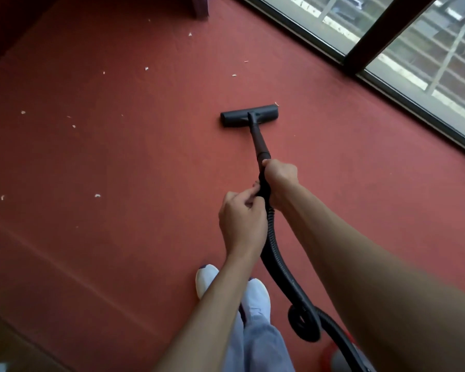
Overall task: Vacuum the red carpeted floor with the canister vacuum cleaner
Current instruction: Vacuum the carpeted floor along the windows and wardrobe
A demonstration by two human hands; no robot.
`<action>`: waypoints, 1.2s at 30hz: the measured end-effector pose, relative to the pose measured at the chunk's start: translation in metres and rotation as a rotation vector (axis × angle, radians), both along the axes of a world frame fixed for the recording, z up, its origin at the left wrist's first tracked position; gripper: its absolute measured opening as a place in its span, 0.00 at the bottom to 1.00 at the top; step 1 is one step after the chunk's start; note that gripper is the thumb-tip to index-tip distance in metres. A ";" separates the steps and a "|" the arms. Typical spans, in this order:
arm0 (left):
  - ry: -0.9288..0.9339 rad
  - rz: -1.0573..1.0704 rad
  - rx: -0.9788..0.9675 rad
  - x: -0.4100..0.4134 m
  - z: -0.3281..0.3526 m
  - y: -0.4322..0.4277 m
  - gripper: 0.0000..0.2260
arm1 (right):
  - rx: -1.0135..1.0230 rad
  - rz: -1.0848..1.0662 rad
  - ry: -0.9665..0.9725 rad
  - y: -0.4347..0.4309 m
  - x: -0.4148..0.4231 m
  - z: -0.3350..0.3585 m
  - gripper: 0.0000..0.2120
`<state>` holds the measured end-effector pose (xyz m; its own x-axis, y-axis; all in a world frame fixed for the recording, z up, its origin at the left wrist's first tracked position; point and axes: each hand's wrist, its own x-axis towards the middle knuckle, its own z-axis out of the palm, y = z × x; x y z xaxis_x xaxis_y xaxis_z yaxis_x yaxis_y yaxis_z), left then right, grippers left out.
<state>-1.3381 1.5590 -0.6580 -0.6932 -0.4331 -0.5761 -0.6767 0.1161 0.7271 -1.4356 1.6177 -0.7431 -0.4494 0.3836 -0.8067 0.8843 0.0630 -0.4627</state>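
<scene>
1. A red carpet [118, 162] covers the whole floor. A dark-framed window [414, 55] runs slantwise across the upper right, with railings and a road outside it.
2. Small white scraps [97, 195] lie scattered on the carpet, mostly to the left and beyond. One lies just beside the far right corner of the nozzle [249, 116].
3. The black nozzle sits flat on the carpet at mid-frame, near the window but apart from it.
4. A dark wand [258, 140] rises from the middle of the nozzle back toward the person.
5. The right hand [279, 178] grasps the upper end of the wand, with its fingers wrapped round it.
6. The left hand [240, 218] is just behind, nearly touching the right. Its fingers are curled and grasp the top of the hose [285, 280] where it joins the wand.
7. The ribbed black hose drops from the hands, makes a loop on the carpet to the right of the feet, and passes behind the right forearm.
8. A red and grey canister [333, 350] shows at the bottom edge, blurred and mostly hidden by that forearm.
9. White shoes [206, 277] and pale trousers [258, 345] stand on the carpet left of the hose, partly under the left forearm.
10. A purple furniture corner [201, 6] shows at the top edge.
</scene>
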 end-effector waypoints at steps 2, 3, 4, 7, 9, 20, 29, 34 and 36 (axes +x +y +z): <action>0.008 -0.032 0.027 0.001 0.004 0.005 0.14 | 0.004 -0.034 -0.027 0.010 0.005 0.009 0.18; 0.006 -0.048 0.038 0.002 0.006 0.007 0.13 | -0.006 -0.066 -0.035 0.016 0.009 0.017 0.15; -0.006 -0.075 0.047 0.005 0.008 0.010 0.12 | -0.016 -0.090 -0.040 0.023 0.016 0.026 0.12; -0.009 -0.164 0.123 0.020 0.016 0.020 0.12 | -0.042 -0.158 -0.081 0.046 0.041 0.048 0.09; -0.007 -0.216 0.147 0.030 0.022 0.027 0.14 | -0.067 -0.193 -0.111 0.062 0.058 0.059 0.10; -0.092 -0.332 0.157 -0.010 0.020 0.053 0.19 | -0.130 -0.300 -0.107 0.095 0.032 0.055 0.09; -0.086 -0.273 0.148 -0.069 0.007 0.092 0.17 | -0.171 -0.169 -0.035 0.116 -0.058 0.030 0.09; -0.061 -0.219 0.149 -0.085 0.010 0.103 0.17 | -0.150 -0.105 -0.034 0.124 -0.078 0.030 0.09; -0.090 -0.214 0.164 -0.079 0.010 0.105 0.14 | -0.124 -0.090 -0.063 0.131 -0.066 0.033 0.10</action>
<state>-1.4174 1.6645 -0.6475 -0.7018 -0.1778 -0.6898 -0.7121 0.1489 0.6861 -1.5017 1.7491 -0.7098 -0.3646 0.3162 -0.8758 0.9113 -0.0722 -0.4055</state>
